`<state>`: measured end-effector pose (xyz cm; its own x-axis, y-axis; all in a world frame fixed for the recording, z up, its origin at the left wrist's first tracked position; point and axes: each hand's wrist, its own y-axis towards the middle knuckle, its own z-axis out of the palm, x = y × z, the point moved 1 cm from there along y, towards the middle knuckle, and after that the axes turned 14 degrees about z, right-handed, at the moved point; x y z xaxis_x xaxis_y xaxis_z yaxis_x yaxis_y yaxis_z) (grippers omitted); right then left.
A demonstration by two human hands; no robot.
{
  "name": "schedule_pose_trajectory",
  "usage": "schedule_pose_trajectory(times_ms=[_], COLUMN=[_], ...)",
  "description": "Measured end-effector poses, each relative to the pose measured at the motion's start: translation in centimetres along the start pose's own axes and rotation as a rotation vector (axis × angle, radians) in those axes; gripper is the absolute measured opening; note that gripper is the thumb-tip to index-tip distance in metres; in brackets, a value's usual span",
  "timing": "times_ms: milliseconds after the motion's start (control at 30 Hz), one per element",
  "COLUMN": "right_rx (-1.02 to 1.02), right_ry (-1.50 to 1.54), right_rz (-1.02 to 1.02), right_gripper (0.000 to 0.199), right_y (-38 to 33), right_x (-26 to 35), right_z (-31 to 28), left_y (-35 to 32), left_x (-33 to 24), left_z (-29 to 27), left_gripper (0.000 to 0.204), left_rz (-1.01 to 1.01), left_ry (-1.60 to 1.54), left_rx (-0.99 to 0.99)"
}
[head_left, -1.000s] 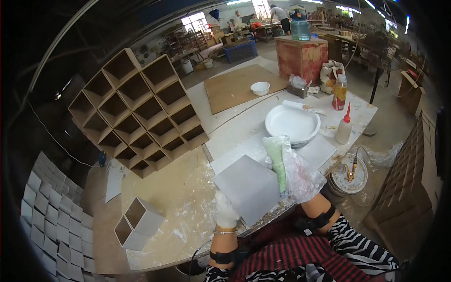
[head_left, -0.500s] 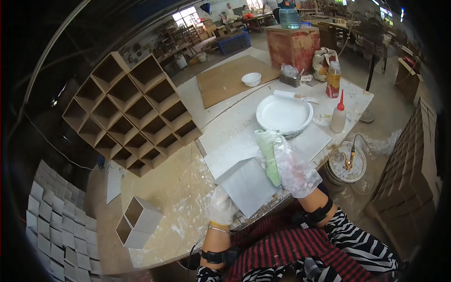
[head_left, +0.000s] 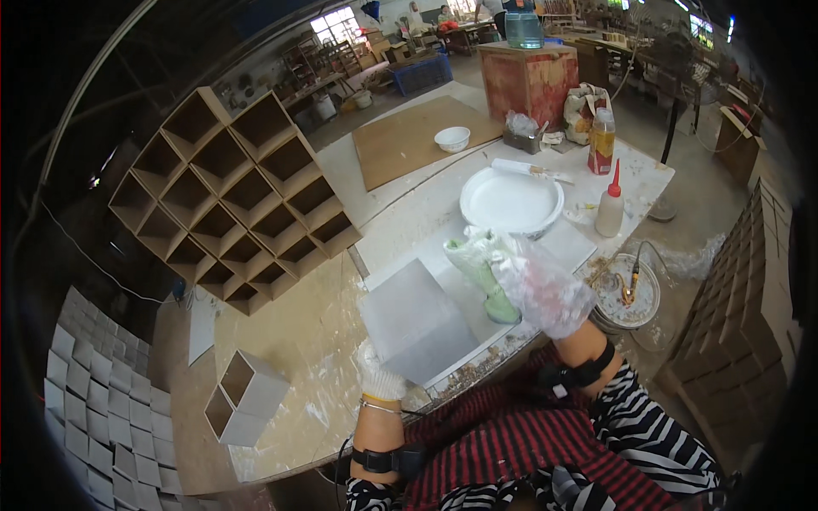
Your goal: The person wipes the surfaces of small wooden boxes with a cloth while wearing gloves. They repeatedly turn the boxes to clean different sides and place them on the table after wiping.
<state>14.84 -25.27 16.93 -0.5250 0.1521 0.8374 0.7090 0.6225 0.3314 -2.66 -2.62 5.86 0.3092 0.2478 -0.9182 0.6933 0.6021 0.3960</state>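
Observation:
A grey square box (head_left: 415, 322) lies on the worktable in front of me. My left hand (head_left: 379, 381), in a white glove, grips its near lower corner. My right hand (head_left: 541, 289) wears a clear plastic bag over it and holds a pale green sponge-like applicator (head_left: 479, 268), which stands on its end on the table just right of the box. Beyond them sits a round white basin of white paint (head_left: 509, 203) with a roller (head_left: 521, 169) resting across its far rim.
A white squeeze bottle with a red tip (head_left: 610, 207) and an orange bottle (head_left: 601, 145) stand at the table's right. A large diagonal-cell wooden shelf (head_left: 234, 196) lies on the floor at left, a small two-cell box (head_left: 246, 398) nearer. A bucket (head_left: 628, 294) stands right of the table.
The view has shifted and drawn nearer to the table. My left hand stays on the grey box's near corner. My right hand with the green applicator has stayed beside the box.

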Motion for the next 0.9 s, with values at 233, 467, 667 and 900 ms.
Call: schedule_pose_trajectory(times_ms=[233,467,667,900], right_rx=[0.413,0.388,0.645,0.299], right_ry=[0.396,-0.323,-0.292,-0.337], right_rz=[-0.014,-0.037,-0.095,-0.301], right_gripper=[0.040,0.033,0.019,0.024], right_y=[4.6,3.7,2.5,5.1], right_x=[-0.3,-1.8,-1.8,0.0], right_z=[-0.2,0.4,-0.9,0.0], left_y=[1.0,1.5,2.3,2.2], left_x=[-0.5,-0.9,-1.4,-2.8], left_z=[0.8,0.7,-0.1,1.2], left_gripper=[0.039,0.040,0.041,0.039], left_rz=[-0.220,-0.004,-0.180,-0.129], left_ry=[-0.668,-0.393,-0.810,-0.744], left_rx=[-0.057,0.013,-0.101,-0.054])
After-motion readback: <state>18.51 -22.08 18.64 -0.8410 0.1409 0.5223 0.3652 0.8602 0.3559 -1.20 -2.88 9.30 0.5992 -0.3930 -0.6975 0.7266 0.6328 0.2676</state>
